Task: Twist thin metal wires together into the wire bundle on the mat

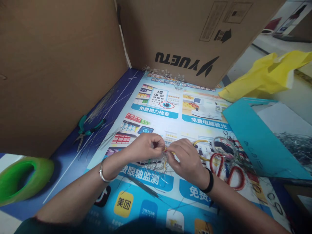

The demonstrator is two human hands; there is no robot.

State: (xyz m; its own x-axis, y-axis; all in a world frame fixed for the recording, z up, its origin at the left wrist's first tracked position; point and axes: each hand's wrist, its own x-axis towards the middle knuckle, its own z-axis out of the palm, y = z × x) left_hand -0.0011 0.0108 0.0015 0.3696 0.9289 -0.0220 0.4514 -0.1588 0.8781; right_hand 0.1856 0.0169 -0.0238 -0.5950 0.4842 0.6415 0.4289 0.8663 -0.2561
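My left hand (pixel 149 148) is closed in a pinch at the middle of the printed sheet, with a silver bangle on its wrist. Facing it, my right hand (pixel 187 159) pinches too, thumb and fingertips close to the left fingertips, a black band around the wrist. Between and below the fingers hangs a tangle of thin wire (pixel 158 166) with small clear and coloured bits; both hands grip it. A small red spot shows where the fingertips meet. Partly hidden behind my right hand are curved yellow handles (pixel 204 142). Red-handled scissors (pixel 237 178) lie right of it.
Teal pliers (pixel 84 130) lie left among loose wires (pixel 101 104). A green tape roll (pixel 26 178) is front left. Cardboard panels (pixel 170 35) stand behind and left. At right are a clear ring (pixel 224 143), a blue box (pixel 258 139) of wire and yellow cloth (pixel 265 76).
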